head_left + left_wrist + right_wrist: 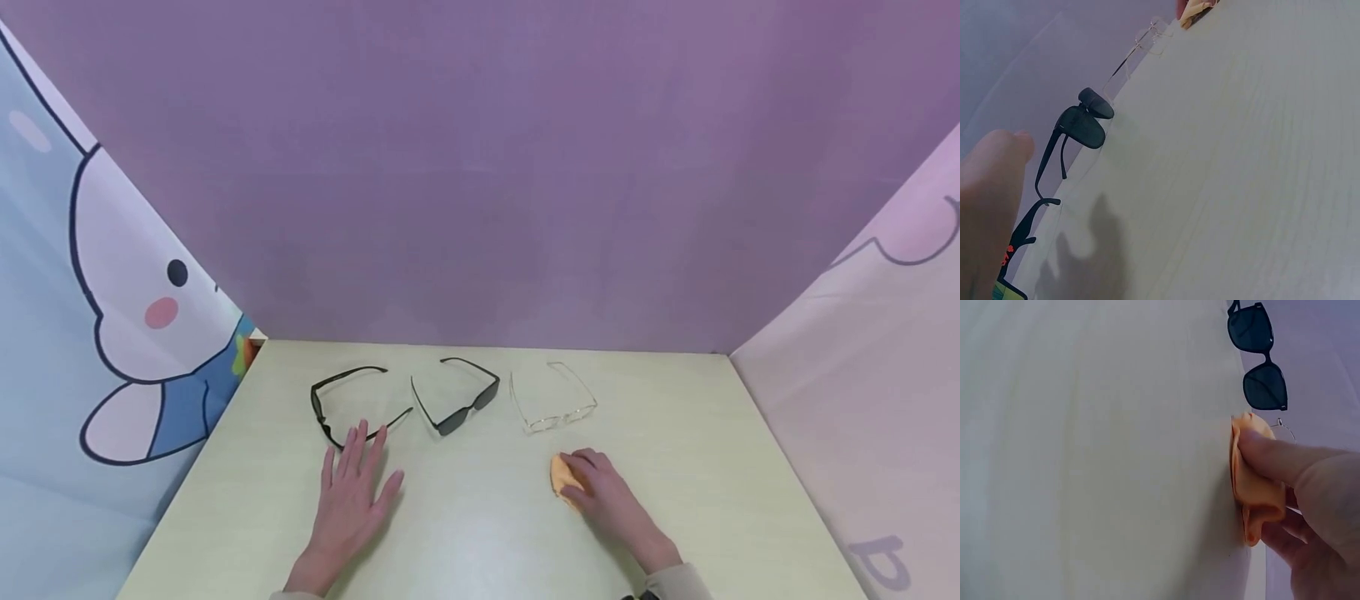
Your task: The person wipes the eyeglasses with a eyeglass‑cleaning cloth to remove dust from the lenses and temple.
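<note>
My right hand (611, 496) pinches a folded orange cloth (1257, 487) between thumb and fingers, low over the table. The left hand (348, 512) is spread palm down, its fingertips overlapping the near arm of the black glasses (318, 406) in the head view. Those glasses lie with their arms unfolded, and the left wrist view shows a red pattern on one arm. To their right are black sunglasses (453, 421) with dark lenses, arms pointing away from me. Glasses with thin pale rims (580, 413) lie just beyond the cloth, also unfolded.
The three pairs stand in a row toward the back of the pale table (480, 533). A purple wall (480, 208) rises at its far edge. Printed cloth with a cartoon figure (135, 275) hangs on the left, and a pale pink sheet (877, 400) on the right.
</note>
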A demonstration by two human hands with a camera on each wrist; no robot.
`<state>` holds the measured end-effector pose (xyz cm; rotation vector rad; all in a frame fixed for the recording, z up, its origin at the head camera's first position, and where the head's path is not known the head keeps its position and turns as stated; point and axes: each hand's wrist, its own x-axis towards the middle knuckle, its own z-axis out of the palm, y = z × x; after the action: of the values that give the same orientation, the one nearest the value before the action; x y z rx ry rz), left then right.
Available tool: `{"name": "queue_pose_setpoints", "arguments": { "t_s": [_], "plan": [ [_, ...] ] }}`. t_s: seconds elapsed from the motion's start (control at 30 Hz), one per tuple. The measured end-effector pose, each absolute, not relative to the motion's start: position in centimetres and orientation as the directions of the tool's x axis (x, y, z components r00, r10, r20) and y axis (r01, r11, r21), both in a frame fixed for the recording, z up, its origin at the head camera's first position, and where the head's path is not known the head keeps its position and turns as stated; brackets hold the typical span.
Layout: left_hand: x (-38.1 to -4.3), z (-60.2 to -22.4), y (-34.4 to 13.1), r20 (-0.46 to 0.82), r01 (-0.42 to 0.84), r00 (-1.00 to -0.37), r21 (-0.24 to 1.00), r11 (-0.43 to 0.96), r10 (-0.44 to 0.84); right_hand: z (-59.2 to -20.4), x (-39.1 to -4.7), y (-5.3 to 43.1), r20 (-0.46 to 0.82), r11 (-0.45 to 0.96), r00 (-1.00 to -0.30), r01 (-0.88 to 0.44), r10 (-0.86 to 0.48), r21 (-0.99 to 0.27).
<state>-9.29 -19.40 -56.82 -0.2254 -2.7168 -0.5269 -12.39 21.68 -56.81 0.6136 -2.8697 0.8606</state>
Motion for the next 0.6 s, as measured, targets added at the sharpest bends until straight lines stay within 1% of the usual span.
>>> {"name": "queue_pose_setpoints", "arguments": {
  "t_s": [0.2,0.33,0.6],
  "plan": [
    [-9.41,-56.98,-19.32,0.369,0.223,-0.925,0.339,0.914,0.088,-56.41,-12.65,21.39,0.162,0.771,-0.925,-0.376,-0.343,-0.514],
    [-9.54,-57.16,-19.21,0.372,0.227,-0.924,0.337,0.914,0.093,-56.12,-12.64,21.23,0.157,0.770,-0.940,-0.339,-0.303,-0.540],
    [-9.62,-57.27,-19.24,0.372,0.232,-0.923,0.328,0.916,0.100,-55.97,-12.89,21.41,0.236,0.757,-0.935,-0.353,-0.265,-0.549]
  ]
}}
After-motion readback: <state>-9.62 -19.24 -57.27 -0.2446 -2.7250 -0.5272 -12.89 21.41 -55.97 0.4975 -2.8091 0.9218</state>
